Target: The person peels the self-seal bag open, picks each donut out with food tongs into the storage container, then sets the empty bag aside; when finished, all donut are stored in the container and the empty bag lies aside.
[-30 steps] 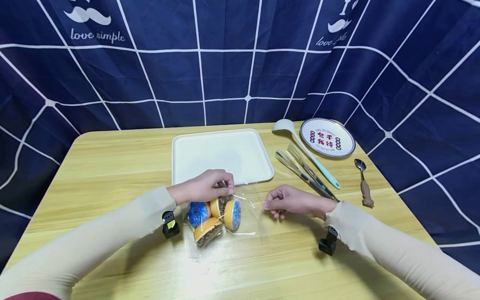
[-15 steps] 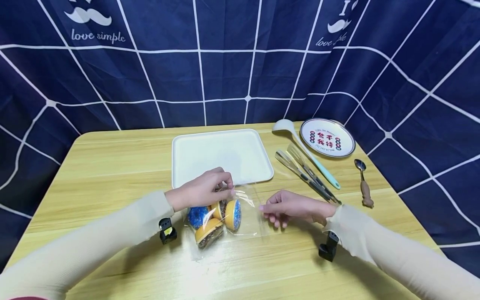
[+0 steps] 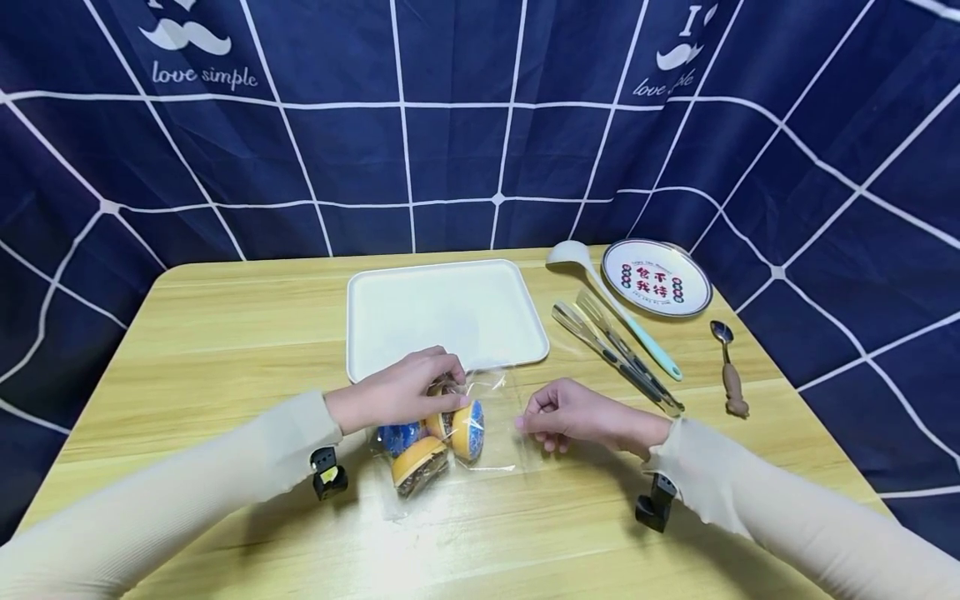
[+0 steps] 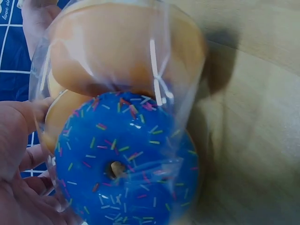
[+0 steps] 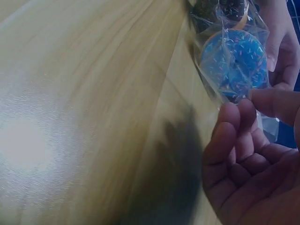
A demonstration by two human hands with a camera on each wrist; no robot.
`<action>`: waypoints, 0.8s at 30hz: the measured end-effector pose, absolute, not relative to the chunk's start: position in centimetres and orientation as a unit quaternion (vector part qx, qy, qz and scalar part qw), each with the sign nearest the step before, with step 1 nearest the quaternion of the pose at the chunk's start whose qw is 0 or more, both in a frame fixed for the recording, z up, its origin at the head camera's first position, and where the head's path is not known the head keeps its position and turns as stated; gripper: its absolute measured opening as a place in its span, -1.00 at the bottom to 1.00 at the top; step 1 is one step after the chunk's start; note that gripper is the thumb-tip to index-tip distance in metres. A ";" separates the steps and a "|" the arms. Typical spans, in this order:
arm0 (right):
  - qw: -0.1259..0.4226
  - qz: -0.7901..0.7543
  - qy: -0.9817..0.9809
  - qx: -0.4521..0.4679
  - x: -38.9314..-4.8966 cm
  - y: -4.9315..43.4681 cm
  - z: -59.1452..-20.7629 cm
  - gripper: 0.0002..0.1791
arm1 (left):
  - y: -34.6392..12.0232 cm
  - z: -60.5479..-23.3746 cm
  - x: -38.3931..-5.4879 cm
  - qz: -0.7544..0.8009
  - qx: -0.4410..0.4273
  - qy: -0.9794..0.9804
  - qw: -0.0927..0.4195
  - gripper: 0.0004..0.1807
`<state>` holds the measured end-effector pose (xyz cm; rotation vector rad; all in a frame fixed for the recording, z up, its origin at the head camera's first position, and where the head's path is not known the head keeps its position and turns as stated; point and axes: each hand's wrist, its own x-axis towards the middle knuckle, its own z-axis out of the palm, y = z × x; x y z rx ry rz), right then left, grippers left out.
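A clear plastic bag (image 3: 501,446) holds several doughnuts, some iced blue with sprinkles and some brown. My left hand (image 3: 405,390) reaches over the bag's far side and grips it, the thumb by the right blue doughnut (image 3: 470,431). The nearest brown-iced doughnut (image 3: 420,467) lies tilted in the bag. In the left wrist view, another blue doughnut (image 4: 154,192) sits close beside the left hand (image 4: 16,154). Thumb and fingertips of my right hand (image 3: 585,414) pinch the bag's right edge. The right wrist view shows this hand (image 5: 258,164) just below a blue doughnut (image 5: 229,56).
A white tray (image 3: 446,308) lies behind the bag. To the right are a ladle (image 3: 626,312), metal tongs (image 3: 611,354) with dark handles, a white plate (image 3: 656,277) with red characters, and a small spoon (image 3: 727,371) on the wooden table (image 3: 225,333).
My left hand has come slightly nearer me, its thumb lower beside the right blue doughnut. My right hand has moved a little left, and the bag's right part lies flatter.
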<state>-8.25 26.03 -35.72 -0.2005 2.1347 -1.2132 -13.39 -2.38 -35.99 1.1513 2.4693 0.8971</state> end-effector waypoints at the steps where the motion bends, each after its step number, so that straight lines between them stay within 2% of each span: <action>1: 0.337 -0.468 0.813 -0.080 -8.3 26.1 -35.8 -0.74 | -2.4 -36.0 -13.4 0.309 0.401 0.852 0.135 -0.76; 12: 0.374 -0.474 0.786 -0.131 -9.0 28.1 -36.1 -0.76 | -2.6 -36.1 -13.5 0.322 0.414 0.839 0.145 -0.78; 24: 0.423 -0.471 0.763 -0.133 -9.7 29.6 -36.9 -0.74 | -2.5 -36.3 -13.7 0.311 0.423 0.838 0.147 -0.76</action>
